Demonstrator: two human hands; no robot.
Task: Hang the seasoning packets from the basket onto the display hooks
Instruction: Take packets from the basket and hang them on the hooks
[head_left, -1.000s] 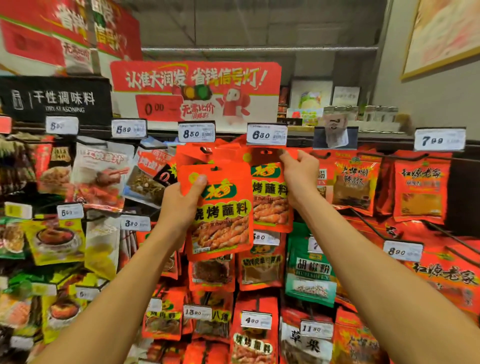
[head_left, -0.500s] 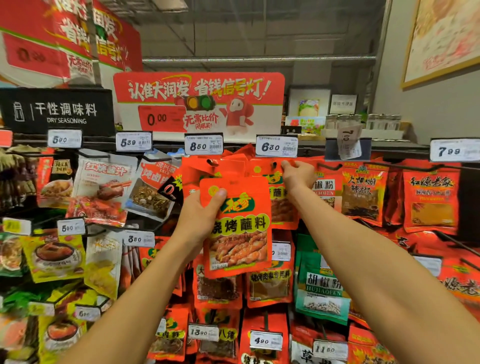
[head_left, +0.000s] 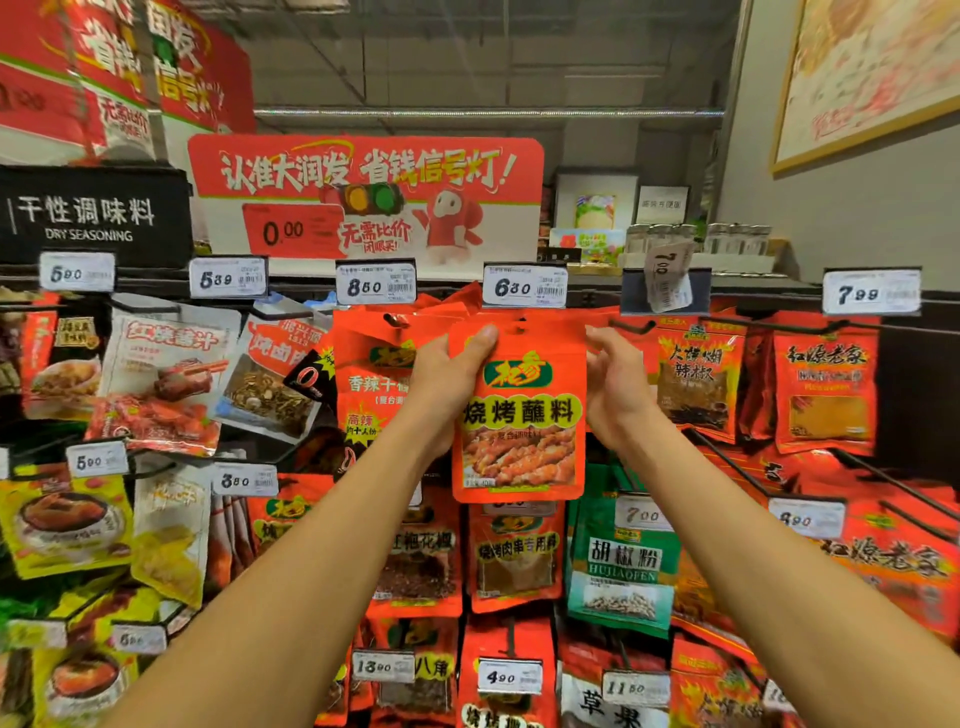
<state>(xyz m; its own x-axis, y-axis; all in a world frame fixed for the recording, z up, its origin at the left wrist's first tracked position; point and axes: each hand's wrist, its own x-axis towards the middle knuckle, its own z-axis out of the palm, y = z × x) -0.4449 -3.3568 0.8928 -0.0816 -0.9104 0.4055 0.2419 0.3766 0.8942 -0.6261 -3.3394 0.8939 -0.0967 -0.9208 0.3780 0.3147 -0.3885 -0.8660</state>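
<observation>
On the crowded seasoning wall, directly below the 6.80 price tag (head_left: 523, 286), the orange barbecue packet (head_left: 519, 415) hangs upright, pinched at its upper left corner by the left hand (head_left: 447, 382), while the right hand (head_left: 615, 387) hovers relaxed and empty just beside its right edge.

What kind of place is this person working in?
Most likely a supermarket's dry seasoning aisle. A black "DRY SEASONING" sign hangs overhead, price tags line the rails, and seasoning packets hang in rows on hooks.
</observation>
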